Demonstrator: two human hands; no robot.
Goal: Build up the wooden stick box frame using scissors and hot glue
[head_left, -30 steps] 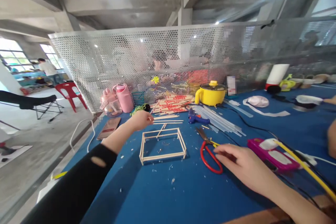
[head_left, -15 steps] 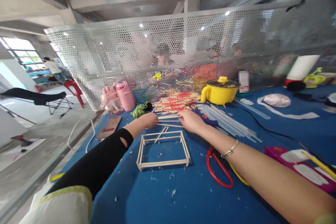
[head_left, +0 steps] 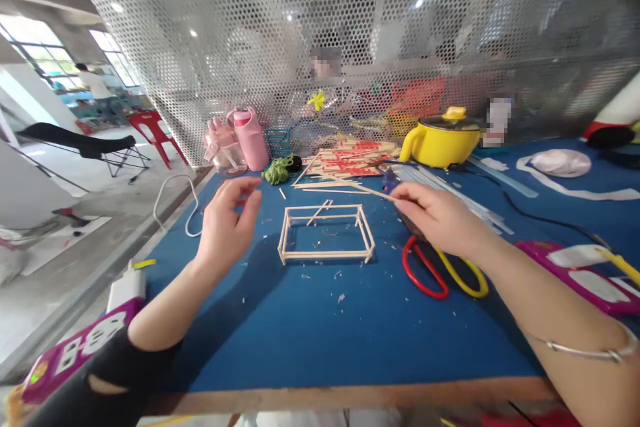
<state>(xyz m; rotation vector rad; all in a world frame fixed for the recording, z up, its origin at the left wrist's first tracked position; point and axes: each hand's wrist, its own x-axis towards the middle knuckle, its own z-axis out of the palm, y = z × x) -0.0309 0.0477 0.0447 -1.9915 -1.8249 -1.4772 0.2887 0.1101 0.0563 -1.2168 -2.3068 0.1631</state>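
Note:
My right hand (head_left: 434,217) pinches the near end of a thin wooden stick (head_left: 374,192), whose far end reaches toward the pile of sticks (head_left: 345,161). Held up over the left part of the table, my left hand (head_left: 231,221) has its fingers apart and nothing in them. Between the hands stands a rectangular stick frame (head_left: 325,255) with short corner posts. Two short crossed sticks (head_left: 319,212) lie at its back edge. Below my right hand rest scissors with one red and one yellow handle (head_left: 425,272); the hand partly hides them. A blue glue gun (head_left: 390,180) shows just behind that hand.
Behind the frame stand a pink bottle (head_left: 251,140), green yarn (head_left: 279,170) and a yellow electric pot (head_left: 444,140) before a perforated metal screen (head_left: 225,67). Clear glue sticks (head_left: 465,197) and white ribbon (head_left: 560,163) lie right. Purple power strips (head_left: 83,347) sit at both sides.
My right hand moved from the scissors to the stick pile, then back right with a stick. My left hand left the sticks and drew back toward me, opening. The view tilted down.

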